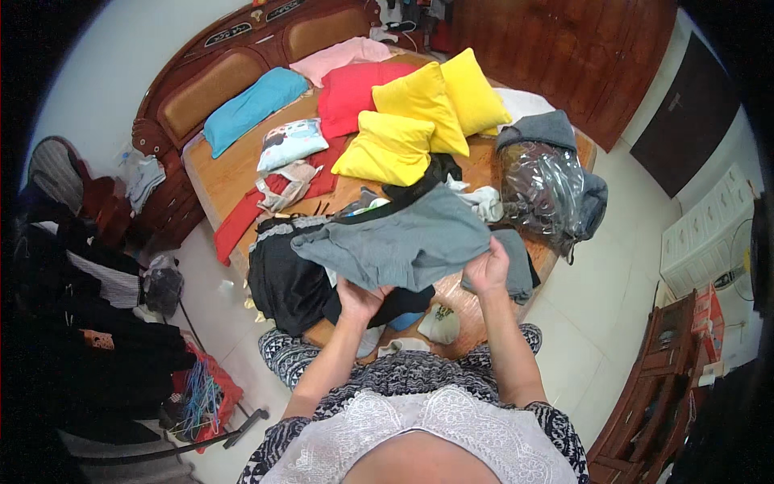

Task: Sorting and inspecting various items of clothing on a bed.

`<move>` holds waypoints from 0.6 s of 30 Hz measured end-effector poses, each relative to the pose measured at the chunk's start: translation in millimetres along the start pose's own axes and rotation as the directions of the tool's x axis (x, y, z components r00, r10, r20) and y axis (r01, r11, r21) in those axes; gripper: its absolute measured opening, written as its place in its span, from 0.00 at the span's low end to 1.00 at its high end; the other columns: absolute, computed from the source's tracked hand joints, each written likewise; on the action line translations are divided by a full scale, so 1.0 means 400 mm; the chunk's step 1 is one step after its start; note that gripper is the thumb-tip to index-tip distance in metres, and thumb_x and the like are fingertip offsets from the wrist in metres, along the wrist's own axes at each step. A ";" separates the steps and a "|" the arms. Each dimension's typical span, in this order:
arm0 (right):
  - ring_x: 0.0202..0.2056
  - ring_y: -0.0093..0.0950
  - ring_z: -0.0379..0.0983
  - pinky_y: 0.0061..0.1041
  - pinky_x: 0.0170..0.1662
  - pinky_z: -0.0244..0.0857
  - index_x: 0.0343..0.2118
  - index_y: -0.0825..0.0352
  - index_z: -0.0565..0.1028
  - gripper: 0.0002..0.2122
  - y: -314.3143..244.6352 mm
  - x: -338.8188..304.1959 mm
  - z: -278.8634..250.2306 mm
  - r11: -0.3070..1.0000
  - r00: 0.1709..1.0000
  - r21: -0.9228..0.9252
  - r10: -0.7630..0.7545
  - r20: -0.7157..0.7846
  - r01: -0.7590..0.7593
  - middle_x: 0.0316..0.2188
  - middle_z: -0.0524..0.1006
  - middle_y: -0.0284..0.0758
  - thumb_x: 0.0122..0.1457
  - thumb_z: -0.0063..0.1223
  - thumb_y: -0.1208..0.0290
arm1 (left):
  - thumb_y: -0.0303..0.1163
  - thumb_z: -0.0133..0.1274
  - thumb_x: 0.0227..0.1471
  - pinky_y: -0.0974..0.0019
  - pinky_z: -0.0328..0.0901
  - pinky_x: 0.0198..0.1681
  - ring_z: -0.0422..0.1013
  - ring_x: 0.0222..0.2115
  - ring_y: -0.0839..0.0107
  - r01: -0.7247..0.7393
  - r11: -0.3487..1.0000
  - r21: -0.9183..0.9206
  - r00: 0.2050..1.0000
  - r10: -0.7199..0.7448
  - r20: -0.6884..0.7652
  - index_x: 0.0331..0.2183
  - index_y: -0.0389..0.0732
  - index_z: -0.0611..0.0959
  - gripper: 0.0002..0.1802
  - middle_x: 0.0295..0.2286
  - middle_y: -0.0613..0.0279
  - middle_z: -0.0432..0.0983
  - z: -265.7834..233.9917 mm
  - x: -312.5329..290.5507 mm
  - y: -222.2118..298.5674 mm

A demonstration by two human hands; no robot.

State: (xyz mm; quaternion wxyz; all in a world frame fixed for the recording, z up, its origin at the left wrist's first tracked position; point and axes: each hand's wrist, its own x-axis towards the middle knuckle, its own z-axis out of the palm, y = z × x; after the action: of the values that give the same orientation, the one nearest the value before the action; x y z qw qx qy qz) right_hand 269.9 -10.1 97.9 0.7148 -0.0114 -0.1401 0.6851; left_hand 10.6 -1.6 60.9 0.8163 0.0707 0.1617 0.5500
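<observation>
Grey boxer briefs (403,242) are stretched out between my two hands above the bed's near edge, with a dark waistband along the far side. My left hand (363,298) grips their lower left edge, fingers partly hidden under the cloth. At the right end, my right hand (488,269) pinches the fabric between thumb and fingers. Beneath and left of the briefs lies a black garment with grey trim (284,278). A small stack of folded dark grey clothes (522,270) sits beside my right hand. Closer to me is a pale rolled piece of cloth (440,324).
Yellow pillows (387,149), a red pillow (348,101) and a blue pillow (254,111) lie farther up the bed (230,173). A transparent plastic bag of bedding (542,189) stands at its right side. Hangers (205,395) fill a red basket at lower left.
</observation>
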 end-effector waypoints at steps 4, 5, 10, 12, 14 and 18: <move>0.53 0.37 0.62 0.36 0.57 0.55 0.48 0.75 0.65 0.20 0.055 -0.119 -0.186 0.981 0.900 -0.038 0.157 -0.406 -0.189 0.50 0.68 0.44 0.56 0.37 0.67 | 0.60 0.32 0.51 0.51 0.51 0.57 0.57 0.54 0.56 -0.113 0.993 0.018 0.993 0.112 0.038 0.54 0.44 0.64 0.37 0.55 0.57 0.58 -0.058 -0.009 0.065; 0.52 0.37 0.62 0.37 0.56 0.55 0.48 0.74 0.65 0.20 0.062 -0.143 -0.213 0.965 0.843 -0.043 0.205 -0.498 -0.260 0.49 0.68 0.43 0.55 0.38 0.66 | 0.60 0.32 0.51 0.51 0.51 0.57 0.57 0.54 0.56 -0.109 0.994 0.024 0.994 0.108 0.030 0.54 0.44 0.64 0.37 0.55 0.57 0.58 -0.076 -0.021 0.072; 0.48 0.36 0.67 0.40 0.53 0.59 0.46 0.73 0.67 0.19 0.056 -0.202 -0.286 0.930 0.786 -0.160 0.178 -0.592 -0.331 0.46 0.71 0.41 0.53 0.42 0.68 | 0.63 0.33 0.50 0.52 0.45 0.59 0.52 0.57 0.56 -0.124 0.992 0.011 0.990 0.124 -0.067 0.56 0.44 0.61 0.40 0.56 0.58 0.55 -0.114 -0.096 0.070; 0.47 0.36 0.67 0.39 0.51 0.60 0.45 0.73 0.67 0.18 0.057 -0.210 -0.289 0.917 0.767 -0.170 0.188 -0.613 -0.360 0.45 0.71 0.41 0.53 0.43 0.69 | 0.63 0.35 0.49 0.52 0.45 0.59 0.52 0.57 0.56 -0.143 0.990 -0.004 0.978 0.141 -0.154 0.56 0.44 0.61 0.41 0.56 0.58 0.55 -0.138 -0.127 0.078; 0.46 0.35 0.68 0.40 0.50 0.62 0.44 0.72 0.68 0.16 0.058 -0.218 -0.296 0.895 0.781 -0.248 0.156 -0.605 -0.371 0.44 0.72 0.41 0.54 0.43 0.71 | 0.54 0.40 0.52 0.51 0.47 0.58 0.54 0.56 0.56 -0.068 0.991 -0.115 0.995 0.058 -0.085 0.55 0.42 0.62 0.35 0.55 0.57 0.56 -0.182 -0.140 0.086; 0.45 0.36 0.69 0.41 0.48 0.63 0.45 0.70 0.68 0.16 0.057 -0.237 -0.333 0.832 0.785 -0.343 0.165 -0.598 -0.437 0.44 0.72 0.40 0.52 0.42 0.74 | 0.27 0.40 0.51 0.50 0.51 0.56 0.58 0.53 0.56 -0.031 0.950 0.310 0.934 0.138 -0.330 0.52 0.37 0.63 0.24 0.52 0.55 0.61 -0.245 -0.128 0.077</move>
State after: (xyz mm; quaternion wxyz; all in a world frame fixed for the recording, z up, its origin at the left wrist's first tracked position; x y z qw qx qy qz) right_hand 274.3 -78.6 -52.1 0.5775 -0.3987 -0.0869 0.7071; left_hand -67.2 -43.2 -12.3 0.7299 0.1021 0.3816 0.5578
